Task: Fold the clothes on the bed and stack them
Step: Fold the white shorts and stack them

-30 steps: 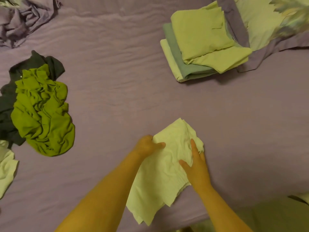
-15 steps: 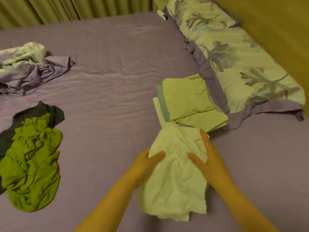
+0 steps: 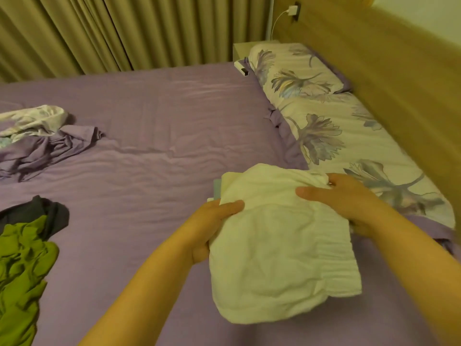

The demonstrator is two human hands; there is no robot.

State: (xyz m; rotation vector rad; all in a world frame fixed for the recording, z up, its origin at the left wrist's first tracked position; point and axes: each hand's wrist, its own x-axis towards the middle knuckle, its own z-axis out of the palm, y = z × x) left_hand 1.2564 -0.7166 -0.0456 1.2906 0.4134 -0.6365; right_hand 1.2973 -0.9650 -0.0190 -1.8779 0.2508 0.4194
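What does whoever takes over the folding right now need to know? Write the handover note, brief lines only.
Left hand: grips the left edge of the folded pale garment.
Right hand: grips its far right edge.
The garment is held over the stack of folded clothes, which it mostly hides, beside the floral pillows.
Done: this garment folded, stack begun.
Left: set it on the stack, then fold the green garment and the dark garment at the left of the bed.

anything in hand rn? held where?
Yes: the folded pale garment, held by both hands. The left hand grips its left edge, thumb on top; the right hand grips its far right corner, thumb on top.
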